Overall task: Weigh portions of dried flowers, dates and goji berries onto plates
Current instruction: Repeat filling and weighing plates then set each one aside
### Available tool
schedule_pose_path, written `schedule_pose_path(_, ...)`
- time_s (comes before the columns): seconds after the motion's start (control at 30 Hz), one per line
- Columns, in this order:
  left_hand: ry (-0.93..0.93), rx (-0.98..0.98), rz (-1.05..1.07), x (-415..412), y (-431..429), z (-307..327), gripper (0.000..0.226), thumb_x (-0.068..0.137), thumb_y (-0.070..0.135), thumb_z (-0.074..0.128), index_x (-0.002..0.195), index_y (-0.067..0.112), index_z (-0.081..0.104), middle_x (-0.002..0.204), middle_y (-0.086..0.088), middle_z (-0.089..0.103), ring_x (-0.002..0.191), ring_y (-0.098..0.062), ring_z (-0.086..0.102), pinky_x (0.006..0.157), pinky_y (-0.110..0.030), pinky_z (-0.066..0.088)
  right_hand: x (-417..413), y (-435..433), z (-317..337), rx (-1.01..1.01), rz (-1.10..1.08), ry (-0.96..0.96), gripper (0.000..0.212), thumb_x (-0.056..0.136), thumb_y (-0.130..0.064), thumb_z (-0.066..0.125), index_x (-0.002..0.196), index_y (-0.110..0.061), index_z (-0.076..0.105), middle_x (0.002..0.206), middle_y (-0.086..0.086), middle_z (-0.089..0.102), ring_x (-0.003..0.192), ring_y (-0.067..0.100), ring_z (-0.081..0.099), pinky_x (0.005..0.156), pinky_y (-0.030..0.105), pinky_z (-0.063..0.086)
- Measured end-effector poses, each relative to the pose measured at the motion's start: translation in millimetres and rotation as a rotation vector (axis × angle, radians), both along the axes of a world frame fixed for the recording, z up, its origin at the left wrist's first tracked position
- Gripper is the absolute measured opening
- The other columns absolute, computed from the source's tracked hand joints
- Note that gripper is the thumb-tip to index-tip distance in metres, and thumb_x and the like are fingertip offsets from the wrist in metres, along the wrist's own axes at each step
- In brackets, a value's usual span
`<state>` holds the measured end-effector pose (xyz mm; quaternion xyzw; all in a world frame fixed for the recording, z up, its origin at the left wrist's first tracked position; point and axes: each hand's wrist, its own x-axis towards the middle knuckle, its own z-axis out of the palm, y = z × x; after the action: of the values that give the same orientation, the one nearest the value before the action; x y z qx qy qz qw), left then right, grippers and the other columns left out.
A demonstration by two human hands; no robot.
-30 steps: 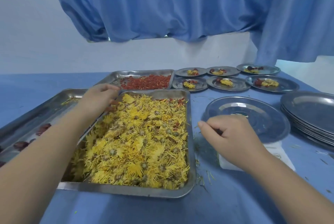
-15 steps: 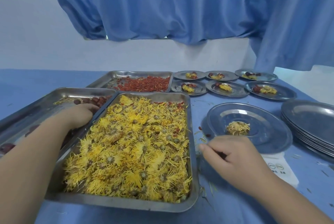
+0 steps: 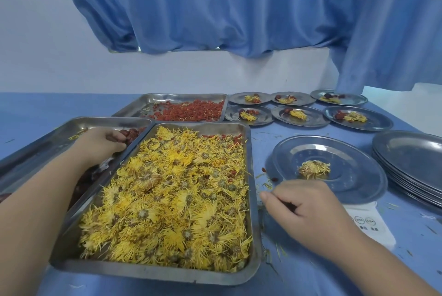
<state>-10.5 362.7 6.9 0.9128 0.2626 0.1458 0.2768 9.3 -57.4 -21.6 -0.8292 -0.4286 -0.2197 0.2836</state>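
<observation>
A big steel tray of yellow dried flowers (image 3: 172, 195) lies in front of me. Left of it stands the tray of dark red dates (image 3: 132, 133). My left hand (image 3: 98, 146) is inside that tray, fingers curled round a date. Goji berries (image 3: 191, 114) fill a tray behind. A steel plate (image 3: 354, 190) sits on a white scale (image 3: 368, 222) and holds one flower (image 3: 314, 169). My right hand (image 3: 303, 212) rests on the table just in front of that plate, fingers loosely curled, nothing visible in it.
Several small plates (image 3: 300, 116) with flower, dates and berries stand at the back right. A stack of bare plates (image 3: 411, 159) sits at the right edge. Loose petals and a few berries (image 3: 264, 169) litter the blue table between tray and scale. Blue curtains hang behind.
My right hand drew back from the plate toward me, leaving a flower on it. My left hand moved from the tray corner into the dates and closed on one.
</observation>
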Motion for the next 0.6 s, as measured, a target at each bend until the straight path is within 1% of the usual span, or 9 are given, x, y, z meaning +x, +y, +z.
schedule_pose_path(0.1, -0.135, -0.037, -0.03, 1.7, -18.6, 10.7, 0.014, 0.089, 0.015, 0.066, 0.102, 0.02, 0.066, 0.099, -0.002, 0.069, 0.073, -0.017, 0.063, 0.07, -0.033, 0.048, -0.4, -0.6, 2.4, 0.014, -0.003, 0.007, 0.047, 0.091, -0.04, 0.044, 0.054, -0.02, 0.023, 0.047, -0.003, 0.021, 0.044, 0.013, 0.029, 0.044, 0.033, 0.033)
schedule_pose_path(0.2, -0.192, -0.113, -0.134, 10.0, -50.2, 21.1, 0.026, 0.087, 0.013, 0.068, 0.11, 0.024, 0.063, 0.105, 0.006, 0.066, 0.085, -0.015, 0.067, 0.066, -0.024, 0.047, -0.3, -3.2, 4.9, 0.046, -0.008, 0.027, 0.049, 0.091, -0.04, 0.045, 0.053, -0.019, 0.024, 0.046, -0.002, 0.023, 0.044, 0.015, 0.031, 0.045, 0.035, 0.035)
schedule_pose_path(0.23, -0.195, -0.152, -0.188, 13.7, -63.2, 24.0, 0.028, 0.086, 0.013, 0.068, 0.11, 0.026, 0.062, 0.104, 0.006, 0.066, 0.086, -0.016, 0.068, 0.068, -0.025, 0.051, 0.5, -4.6, 5.6, 0.077, -0.01, 0.041, 0.049, 0.091, -0.039, 0.046, 0.052, -0.018, 0.024, 0.046, -0.002, 0.023, 0.044, 0.014, 0.03, 0.046, 0.032, 0.034)
schedule_pose_path(0.3, -0.198, -0.207, -0.27, 21.8, -92.2, 29.9, 0.03, 0.085, 0.01, 0.069, 0.107, 0.03, 0.063, 0.103, 0.001, 0.066, 0.086, -0.022, 0.07, 0.076, -0.037, 0.059, 3.1, -9.1, 7.3, 0.171, -0.028, 0.098, 0.05, 0.089, -0.037, 0.05, 0.05, -0.016, 0.027, 0.045, 0.001, 0.027, 0.044, 0.013, 0.029, 0.047, 0.026, 0.03)
schedule_pose_path(0.33, -0.201, -0.213, -0.309, 26.0, -107.3, 32.6, 0.031, 0.085, 0.009, 0.069, 0.105, 0.031, 0.063, 0.103, -0.001, 0.066, 0.084, -0.022, 0.07, 0.078, -0.037, 0.059, 4.8, -12.3, 8.4, 0.221, -0.047, 0.145, 0.05, 0.088, -0.037, 0.051, 0.048, -0.013, 0.033, 0.044, 0.004, 0.033, 0.043, 0.015, 0.033, 0.047, 0.025, 0.03)
schedule_pose_path(0.43, -0.17, -0.154, -0.451, 37.7, -153.8, 38.4, 0.033, 0.084, 0.01, 0.067, 0.103, 0.036, 0.062, 0.105, 0.008, 0.065, 0.082, -0.017, 0.067, 0.073, -0.033, 0.059, 10.8, -22.1, 14.2, 0.431, -0.126, 0.33, 0.051, 0.092, -0.034, 0.056, 0.054, -0.001, 0.054, 0.049, 0.014, 0.051, 0.048, 0.023, 0.049, 0.05, 0.027, 0.037)
schedule_pose_path(0.5, -0.14, -0.13, -0.54, 43.9, -183.5, 40.3, 0.035, 0.084, 0.01, 0.066, 0.106, 0.038, 0.062, 0.107, 0.014, 0.064, 0.087, -0.014, 0.066, 0.074, -0.032, 0.06, 17.2, -29.7, 19.6, 0.646, -0.16, 0.466, 0.044, 0.092, -0.029, 0.058, 0.056, -0.004, 0.061, 0.048, 0.009, 0.055, 0.042, 0.012, 0.048, 0.043, 0.018, 0.037)
schedule_pose_path(0.53, -0.125, -0.124, -0.58, 46.8, -197.2, 40.6, 0.037, 0.084, 0.011, 0.065, 0.107, 0.039, 0.062, 0.107, 0.017, 0.063, 0.09, -0.012, 0.066, 0.072, -0.027, 0.059, 21.0, -33.6, 22.6, 0.746, -0.181, 0.532, 0.041, 0.092, -0.028, 0.059, 0.057, -0.007, 0.064, 0.045, 0.004, 0.054, 0.041, 0.007, 0.047, 0.042, 0.013, 0.037)
schedule_pose_path(0.6, -0.086, -0.104, -0.643, 52.2, -221.8, 40.7, 0.037, 0.084, 0.011, 0.062, 0.107, 0.041, 0.062, 0.107, 0.019, 0.061, 0.094, -0.009, 0.063, 0.063, -0.019, 0.054, 28.8, -42.5, 27.0, 0.906, -0.226, 0.672, 0.039, 0.09, -0.03, 0.059, 0.056, -0.013, 0.067, 0.044, -0.002, 0.052, 0.041, 0.006, 0.047, 0.041, 0.013, 0.039)
